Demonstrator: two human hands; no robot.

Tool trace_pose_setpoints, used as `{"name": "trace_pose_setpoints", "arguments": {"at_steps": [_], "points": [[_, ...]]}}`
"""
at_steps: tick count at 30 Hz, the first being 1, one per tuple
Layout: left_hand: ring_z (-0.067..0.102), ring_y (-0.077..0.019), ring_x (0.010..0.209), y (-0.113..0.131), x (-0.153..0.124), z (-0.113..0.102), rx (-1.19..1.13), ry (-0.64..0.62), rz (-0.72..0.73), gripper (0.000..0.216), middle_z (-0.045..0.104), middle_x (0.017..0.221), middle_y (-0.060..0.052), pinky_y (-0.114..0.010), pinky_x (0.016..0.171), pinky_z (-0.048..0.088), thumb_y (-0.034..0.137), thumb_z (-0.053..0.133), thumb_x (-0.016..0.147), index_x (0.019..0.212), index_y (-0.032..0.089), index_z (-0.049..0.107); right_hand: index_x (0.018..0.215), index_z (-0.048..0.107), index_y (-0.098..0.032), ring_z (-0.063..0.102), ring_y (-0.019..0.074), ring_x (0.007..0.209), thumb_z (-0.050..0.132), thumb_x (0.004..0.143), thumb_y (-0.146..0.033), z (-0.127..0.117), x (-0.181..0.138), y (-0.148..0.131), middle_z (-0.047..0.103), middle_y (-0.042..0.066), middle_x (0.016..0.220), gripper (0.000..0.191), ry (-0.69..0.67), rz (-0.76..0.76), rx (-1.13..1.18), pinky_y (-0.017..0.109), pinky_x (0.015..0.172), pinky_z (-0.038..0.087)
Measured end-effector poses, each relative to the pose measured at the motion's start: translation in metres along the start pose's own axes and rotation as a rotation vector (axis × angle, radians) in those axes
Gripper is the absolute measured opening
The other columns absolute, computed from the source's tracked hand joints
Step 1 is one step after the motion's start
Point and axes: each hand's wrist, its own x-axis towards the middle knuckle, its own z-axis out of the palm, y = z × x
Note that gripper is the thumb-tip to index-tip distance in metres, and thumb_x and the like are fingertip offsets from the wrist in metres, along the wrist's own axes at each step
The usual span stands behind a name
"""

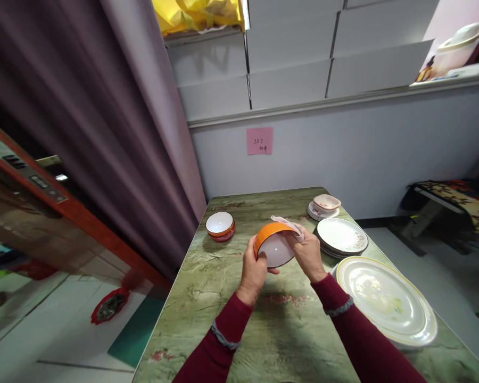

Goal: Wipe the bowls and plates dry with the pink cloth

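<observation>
An orange bowl (277, 250) with a white inside is tilted above the table, its opening turned toward me. My left hand (254, 270) is closed on its left rim, thumb over the inside. A pale cloth (289, 222) lies against the bowl's upper right edge, pinched in my right hand (306, 252). Part of the cloth is hidden behind the bowl and fingers. To the left, a short stack of orange bowls (220, 225) with white insides stands upright on the table.
Along the right side of the green table (199, 298) stand a large oval platter (387, 298), a stack of plates (342, 235), and small saucers (316, 211) topped by a squarish dish (327, 202). A purple curtain (143, 106) hangs left; a wall is behind.
</observation>
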Motion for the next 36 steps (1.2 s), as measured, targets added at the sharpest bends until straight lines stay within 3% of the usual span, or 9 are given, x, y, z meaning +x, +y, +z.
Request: {"name": "trace_pose_setpoints", "arguments": {"at_steps": [4,6,9,12,14,18,22,30,36], "points": [[0.067,-0.0222,0.087,-0.003,0.001,0.009,-0.053,0.04,0.017,0.057,0.062,0.121,-0.008,-0.025,0.045,0.058,0.027,0.057,0.075,0.131,0.025,0.048,0.098,0.07,-0.015,0.069,0.0222,0.072,0.077,0.071,-0.046,0.028,-0.023,0.011,0.076,0.006,0.086,0.042,0.158,0.462,0.436,0.032,0.06,0.056],[0.068,-0.0221,0.086,-0.007,0.001,0.012,-0.059,0.049,0.025,0.055,0.063,0.121,-0.009,-0.025,0.046,0.058,0.033,0.059,0.078,0.131,0.024,0.047,0.098,0.068,-0.014,0.069,0.0216,0.066,0.079,0.068,-0.047,0.037,-0.032,0.014,0.075,0.006,0.082,0.046,0.183,0.572,0.538,0.031,0.053,0.054],[0.068,-0.0217,0.082,-0.01,0.001,0.009,-0.014,-0.005,0.025,0.055,0.065,0.116,-0.009,-0.026,0.048,0.059,0.041,0.065,0.078,0.128,0.023,0.049,0.094,0.068,-0.014,0.068,0.0216,0.065,0.078,0.069,-0.049,0.035,-0.033,0.017,0.074,0.006,0.08,0.045,0.17,0.5,0.468,0.032,0.054,0.055],[0.068,-0.0241,0.093,-0.007,0.001,-0.003,0.166,-0.061,0.103,0.063,0.066,0.114,-0.01,-0.032,0.068,0.062,0.043,0.074,0.075,0.129,0.021,0.051,0.092,0.072,-0.015,0.069,0.0227,0.074,0.077,0.071,-0.046,0.015,-0.019,0.018,0.076,0.007,0.086,0.038,0.15,0.365,0.332,0.033,0.066,0.056],[0.065,-0.0273,0.107,-0.001,0.003,-0.014,0.292,-0.053,0.186,0.075,0.062,0.125,-0.014,-0.038,0.086,0.059,0.04,0.078,0.072,0.136,0.019,0.047,0.1,0.074,-0.019,0.07,0.0233,0.084,0.071,0.078,-0.04,-0.002,-0.008,0.015,0.077,0.006,0.096,0.03,0.057,0.159,0.108,0.032,0.074,0.055],[0.055,-0.0341,0.126,0.012,0.005,-0.029,0.424,-0.185,0.276,0.086,0.052,0.141,-0.019,-0.044,0.093,0.055,0.031,0.08,0.068,0.144,0.019,0.042,0.12,0.069,-0.024,0.071,0.0218,0.095,0.055,0.088,-0.018,-0.023,0.004,0.001,0.076,0.007,0.111,0.035,-0.244,-0.377,-0.452,0.03,0.084,0.053],[0.053,-0.0305,0.13,0.014,0.008,-0.034,0.402,-0.402,0.27,0.084,0.055,0.142,-0.014,-0.045,0.109,0.044,0.023,0.081,0.067,0.143,0.021,0.044,0.124,0.066,-0.021,0.071,0.0201,0.093,0.056,0.087,-0.011,-0.022,0.003,-0.008,0.075,0.009,0.11,0.039,-0.39,-0.588,-0.693,0.026,0.079,0.053],[0.056,-0.032,0.127,0.002,0.012,-0.045,0.096,-0.554,0.02,0.094,0.056,0.142,-0.014,-0.037,0.095,0.053,0.027,0.09,0.059,0.143,0.022,0.046,0.122,0.067,-0.026,0.072,0.0176,0.094,0.054,0.085,-0.008,-0.021,0.004,-0.007,0.076,0.004,0.109,0.044,-0.403,-0.488,-0.666,0.022,0.079,0.051],[0.07,-0.0244,0.086,-0.029,0.013,-0.036,-0.234,-0.284,-0.14,0.117,0.075,0.098,-0.01,-0.032,0.076,0.055,0.036,0.088,0.062,0.156,0.015,0.022,0.106,0.073,-0.026,0.071,0.0205,0.087,0.07,0.082,-0.039,-0.012,0.012,0.008,0.078,0.003,0.104,0.027,-0.278,-0.107,-0.32,0.027,0.077,0.051]]}}
